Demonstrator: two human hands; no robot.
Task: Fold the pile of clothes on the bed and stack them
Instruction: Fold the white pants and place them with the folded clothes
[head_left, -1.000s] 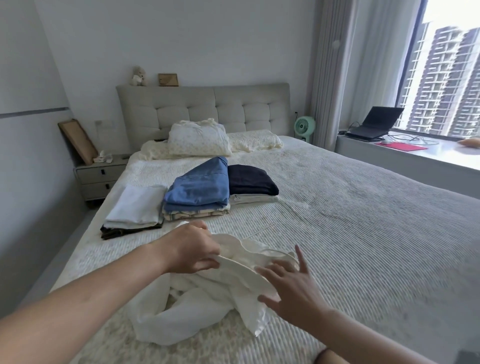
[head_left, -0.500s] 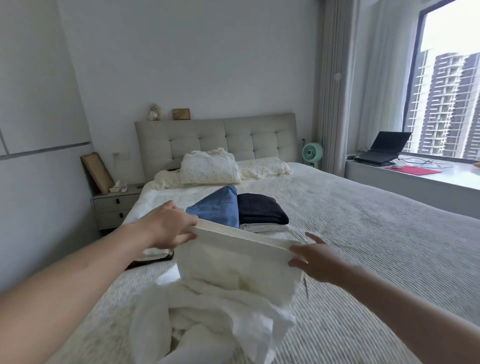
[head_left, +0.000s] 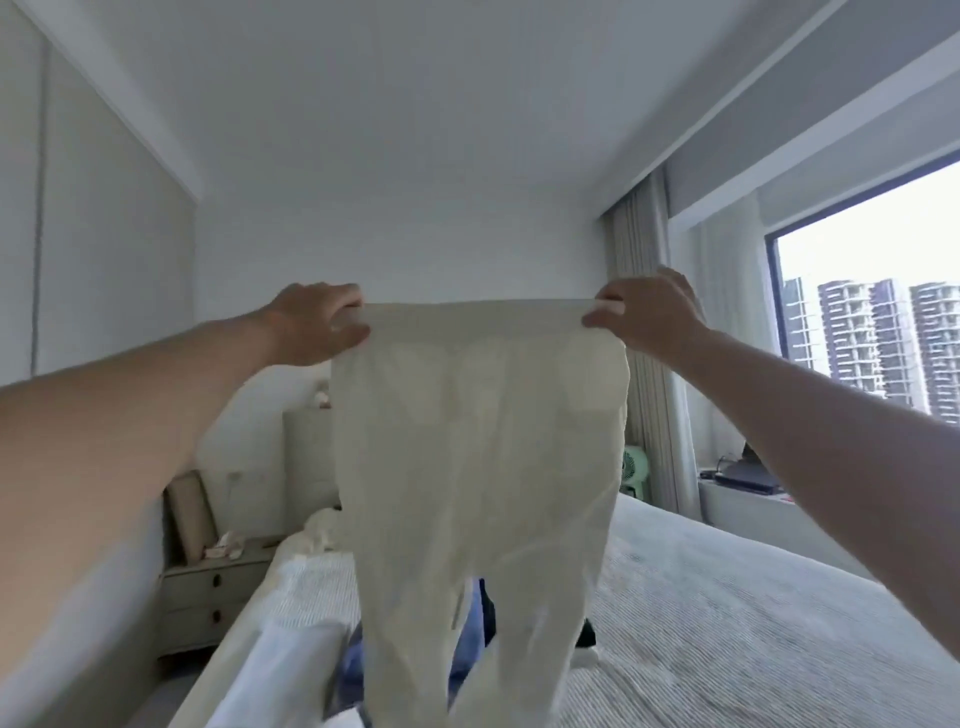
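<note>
Thin, soft, floppy pants in mid frame, hanging loose. Left hand and right hand pinching waistband corners tight. Best held there.

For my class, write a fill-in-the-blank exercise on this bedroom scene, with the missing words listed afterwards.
1. The left hand and the right hand hold up a pair of cream ____ by the waistband.
2. The garment hangs above the ____, in front of the folded clothes.
3. Beside the bed's left side stands a nightstand with two ____.
4. The window shows tall ____ outside.

Missing words: trousers; bed; drawers; buildings
</note>
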